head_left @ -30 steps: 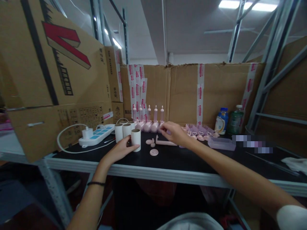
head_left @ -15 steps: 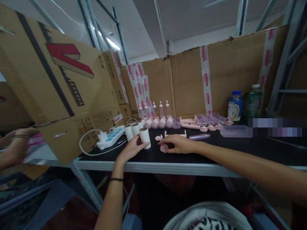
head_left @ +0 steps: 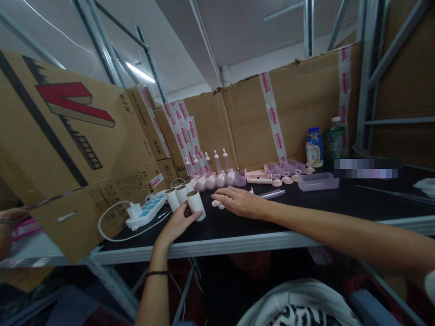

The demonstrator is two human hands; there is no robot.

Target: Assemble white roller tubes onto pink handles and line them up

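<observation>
Left hand [head_left: 175,222] gripping white tube [head_left: 196,204], right hand [head_left: 238,201] on pink discs [head_left: 216,203]

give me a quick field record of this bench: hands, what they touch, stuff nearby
left hand: left hand grips the nearest white tube
right hand: right hand lies palm down over small pink discs
other tubes: two more white tubes stand just behind
back row: pink bottles in a line against the cardboard wall
left of tubes: power strip with white cable
right side: clear tray, two drink bottles
surface: black bench top
far left: another person's hand
</observation>
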